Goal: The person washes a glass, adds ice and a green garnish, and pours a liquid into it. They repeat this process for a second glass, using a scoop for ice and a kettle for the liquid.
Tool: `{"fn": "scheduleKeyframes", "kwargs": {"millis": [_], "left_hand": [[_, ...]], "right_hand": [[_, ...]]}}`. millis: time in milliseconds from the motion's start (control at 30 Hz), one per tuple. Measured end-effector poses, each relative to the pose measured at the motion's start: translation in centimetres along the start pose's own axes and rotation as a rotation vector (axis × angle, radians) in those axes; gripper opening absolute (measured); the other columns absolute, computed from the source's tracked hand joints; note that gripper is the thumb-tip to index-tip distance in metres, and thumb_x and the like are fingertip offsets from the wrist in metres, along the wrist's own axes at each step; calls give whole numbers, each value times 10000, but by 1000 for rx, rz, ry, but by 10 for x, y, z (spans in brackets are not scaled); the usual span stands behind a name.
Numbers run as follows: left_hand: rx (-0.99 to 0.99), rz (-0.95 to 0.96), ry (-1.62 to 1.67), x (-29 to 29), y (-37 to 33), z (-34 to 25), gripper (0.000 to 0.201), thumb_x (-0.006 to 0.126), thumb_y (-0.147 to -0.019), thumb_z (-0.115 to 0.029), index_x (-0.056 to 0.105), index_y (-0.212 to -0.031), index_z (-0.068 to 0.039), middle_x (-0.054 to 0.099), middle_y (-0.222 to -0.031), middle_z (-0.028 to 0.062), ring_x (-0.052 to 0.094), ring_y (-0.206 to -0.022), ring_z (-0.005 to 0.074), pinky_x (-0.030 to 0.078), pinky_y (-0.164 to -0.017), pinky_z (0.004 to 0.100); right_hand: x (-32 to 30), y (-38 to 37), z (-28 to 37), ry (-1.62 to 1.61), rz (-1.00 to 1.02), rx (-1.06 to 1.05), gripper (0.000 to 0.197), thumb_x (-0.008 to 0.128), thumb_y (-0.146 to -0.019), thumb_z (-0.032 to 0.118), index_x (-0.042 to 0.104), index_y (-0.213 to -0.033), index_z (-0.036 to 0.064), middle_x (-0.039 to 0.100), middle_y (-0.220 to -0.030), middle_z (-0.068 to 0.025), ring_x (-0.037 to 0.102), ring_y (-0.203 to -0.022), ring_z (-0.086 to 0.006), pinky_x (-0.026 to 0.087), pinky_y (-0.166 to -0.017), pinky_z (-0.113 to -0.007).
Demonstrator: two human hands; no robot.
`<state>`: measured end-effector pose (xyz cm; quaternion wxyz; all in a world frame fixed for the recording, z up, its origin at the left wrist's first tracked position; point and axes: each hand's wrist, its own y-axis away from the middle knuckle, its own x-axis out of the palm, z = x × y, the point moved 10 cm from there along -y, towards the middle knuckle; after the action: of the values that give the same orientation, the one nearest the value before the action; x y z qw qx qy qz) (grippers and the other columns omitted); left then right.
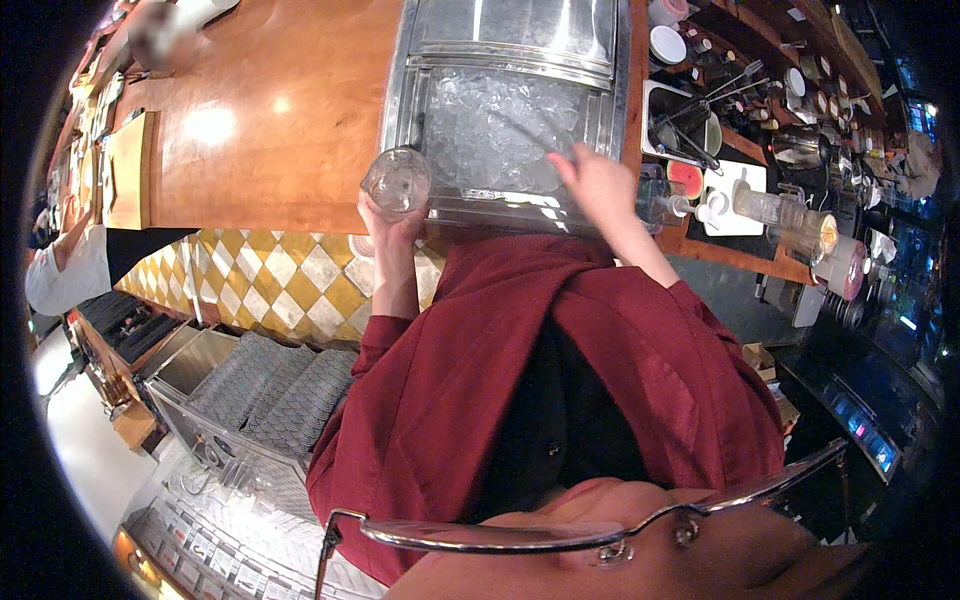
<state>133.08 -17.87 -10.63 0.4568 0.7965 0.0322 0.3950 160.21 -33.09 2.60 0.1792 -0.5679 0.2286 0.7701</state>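
I see a clear glass (397, 180) held at the near left corner of the ice bin (600, 110), its mouth facing the camera. My left hand (392, 228) cups it from six o'clock, fingers (368, 210) clamped around its base. At three o'clock from the glass, my right hand (600, 185) reaches into the ice (490, 135); its fingers seem closed on a thin handle, though I cannot tell for sure. The bin's metal rim lies between the two hands. Further toward three o'clock a white tray (735, 205) and bottles (790, 220) crowd the counter (270, 120), polished orange wood. Below it runs a yellow-and-white checkered tile front (280, 275). At nine o'clock another person's white sleeve (65, 280) leans in.
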Motion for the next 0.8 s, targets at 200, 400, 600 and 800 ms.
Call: {"fn": "scheduleKeyframes", "kwargs": {"millis": [200,400,600,800], "left_hand": [[-54,20,47,2,-4,5,405,467,-858,-396,570,-1110,-96,583,-1133,104,547,-1053,287,479,-847,472],[-55,30,93,-2,-11,4,429,461,-857,-412,571,-1126,-97,576,-1171,104,532,-1089,292,447,-898,485],[-75,56,135,2,-7,7,444,413,-875,-413,565,-1133,-85,564,-1181,107,518,-1106,297,429,-923,494],[-41,-21,83,-3,2,8,439,416,-873,-415,561,-1148,-104,555,-1198,106,514,-1112,298,416,-932,508]], "right_hand": [[40,-30,-63,357,58,6,157,541,-780,146,668,-743,61,663,-696,-129,668,-642,-275,527,-524,-389],[72,-57,-64,410,163,-108,167,542,-765,129,687,-746,49,672,-744,-156,677,-682,-284,538,-564,-388],[19,-41,-74,265,119,12,290,557,-847,273,668,-743,26,657,-692,-130,655,-647,-229,502,-557,-349],[-32,15,-29,-828,374,161,430,625,-820,429,620,-679,23,508,-535,-73,468,-483,-158,391,-479,-313]]}}
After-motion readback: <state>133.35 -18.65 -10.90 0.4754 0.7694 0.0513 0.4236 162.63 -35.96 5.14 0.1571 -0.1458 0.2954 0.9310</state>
